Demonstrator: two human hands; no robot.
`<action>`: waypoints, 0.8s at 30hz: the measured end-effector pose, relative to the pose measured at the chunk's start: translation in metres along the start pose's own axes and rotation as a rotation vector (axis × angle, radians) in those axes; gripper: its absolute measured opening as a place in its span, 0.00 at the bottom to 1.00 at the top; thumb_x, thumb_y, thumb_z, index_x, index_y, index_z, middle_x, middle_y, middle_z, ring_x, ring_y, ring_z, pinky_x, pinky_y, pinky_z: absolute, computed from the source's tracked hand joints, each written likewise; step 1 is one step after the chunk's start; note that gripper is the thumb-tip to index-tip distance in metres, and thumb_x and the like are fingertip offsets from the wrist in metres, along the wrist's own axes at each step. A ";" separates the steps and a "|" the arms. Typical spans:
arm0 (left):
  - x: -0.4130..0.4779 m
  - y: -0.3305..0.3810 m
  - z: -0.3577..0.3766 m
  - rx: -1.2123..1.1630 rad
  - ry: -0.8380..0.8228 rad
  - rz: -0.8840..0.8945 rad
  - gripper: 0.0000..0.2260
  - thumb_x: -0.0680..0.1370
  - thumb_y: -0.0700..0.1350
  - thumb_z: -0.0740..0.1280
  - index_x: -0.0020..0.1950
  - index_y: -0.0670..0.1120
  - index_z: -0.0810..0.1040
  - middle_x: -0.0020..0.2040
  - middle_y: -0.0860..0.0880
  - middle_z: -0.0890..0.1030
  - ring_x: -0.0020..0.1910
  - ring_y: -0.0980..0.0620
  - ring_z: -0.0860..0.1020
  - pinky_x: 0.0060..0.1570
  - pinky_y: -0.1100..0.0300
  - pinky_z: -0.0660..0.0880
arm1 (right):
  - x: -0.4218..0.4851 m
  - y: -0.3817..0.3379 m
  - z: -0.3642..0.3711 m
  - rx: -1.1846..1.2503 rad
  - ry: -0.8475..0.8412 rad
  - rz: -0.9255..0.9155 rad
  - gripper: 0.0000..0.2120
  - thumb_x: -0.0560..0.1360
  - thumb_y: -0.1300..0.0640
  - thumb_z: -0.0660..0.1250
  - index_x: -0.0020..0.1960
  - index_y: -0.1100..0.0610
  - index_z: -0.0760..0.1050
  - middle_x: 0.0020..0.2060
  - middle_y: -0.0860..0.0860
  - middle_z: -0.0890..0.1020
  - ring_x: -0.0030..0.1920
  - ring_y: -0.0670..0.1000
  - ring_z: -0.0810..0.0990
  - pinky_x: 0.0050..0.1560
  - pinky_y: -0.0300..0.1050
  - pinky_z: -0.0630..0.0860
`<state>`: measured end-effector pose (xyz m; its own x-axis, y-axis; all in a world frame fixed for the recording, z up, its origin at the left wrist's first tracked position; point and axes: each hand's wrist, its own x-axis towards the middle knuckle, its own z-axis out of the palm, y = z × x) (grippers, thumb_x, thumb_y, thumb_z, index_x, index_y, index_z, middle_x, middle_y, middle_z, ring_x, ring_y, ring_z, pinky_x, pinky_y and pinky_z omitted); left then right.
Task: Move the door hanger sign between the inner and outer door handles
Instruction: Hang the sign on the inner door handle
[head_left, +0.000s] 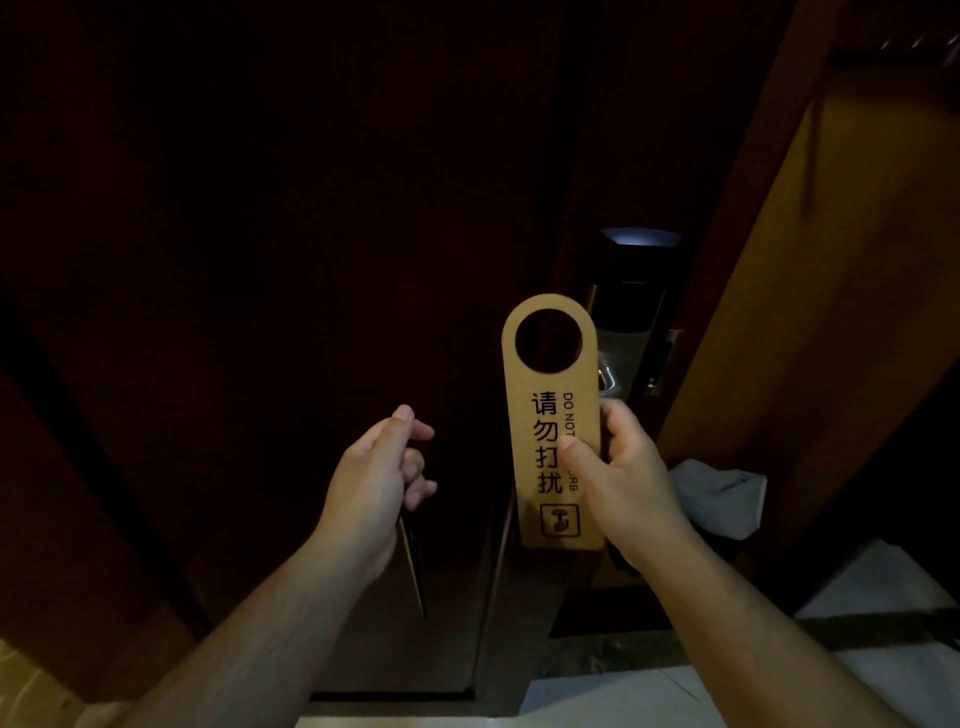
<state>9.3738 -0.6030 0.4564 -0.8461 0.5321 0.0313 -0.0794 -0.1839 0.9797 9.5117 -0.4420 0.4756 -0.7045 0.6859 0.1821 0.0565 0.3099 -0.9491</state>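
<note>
The left hand (374, 478) has its fingers curled, gripping a thin strip (413, 566) that hangs down edge-on. To its right the door hanger sign (550, 415) stands upright in front of the lock plate (634, 280) — long axis vertical, hole end up. The right hand (618, 467) pinches its right edge, thumb on the printed face.

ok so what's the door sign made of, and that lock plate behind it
The door hanger sign looks like thin wood or stiff board: matte tan, flat, with a cleanly cut hole and dark lettering. The lock plate seems glossy black plastic or glass, since its top reflects light; too dim to be sure.
</note>
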 end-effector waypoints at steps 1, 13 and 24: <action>0.000 -0.001 -0.001 -0.001 0.000 -0.004 0.14 0.83 0.52 0.57 0.55 0.44 0.77 0.29 0.53 0.68 0.26 0.55 0.68 0.48 0.52 0.74 | 0.000 -0.001 0.001 0.033 0.014 0.021 0.12 0.79 0.54 0.65 0.58 0.38 0.71 0.54 0.42 0.82 0.52 0.42 0.81 0.46 0.44 0.79; 0.006 -0.016 -0.027 0.035 -0.075 -0.040 0.14 0.83 0.51 0.57 0.56 0.44 0.77 0.29 0.53 0.69 0.27 0.55 0.69 0.47 0.53 0.74 | 0.000 0.008 0.025 -0.168 0.126 -0.016 0.04 0.78 0.50 0.65 0.53 0.46 0.75 0.46 0.45 0.85 0.46 0.42 0.84 0.41 0.43 0.82; 0.010 -0.024 -0.035 -0.002 -0.138 -0.112 0.15 0.83 0.52 0.57 0.56 0.43 0.77 0.29 0.53 0.68 0.27 0.55 0.68 0.45 0.55 0.75 | 0.006 0.011 0.040 -0.179 0.181 -0.048 0.07 0.79 0.53 0.64 0.57 0.46 0.74 0.48 0.42 0.83 0.50 0.40 0.82 0.46 0.41 0.81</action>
<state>9.3486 -0.6219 0.4264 -0.7514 0.6579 -0.0510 -0.1701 -0.1184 0.9783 9.4796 -0.4608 0.4557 -0.5723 0.7693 0.2840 0.1622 0.4456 -0.8804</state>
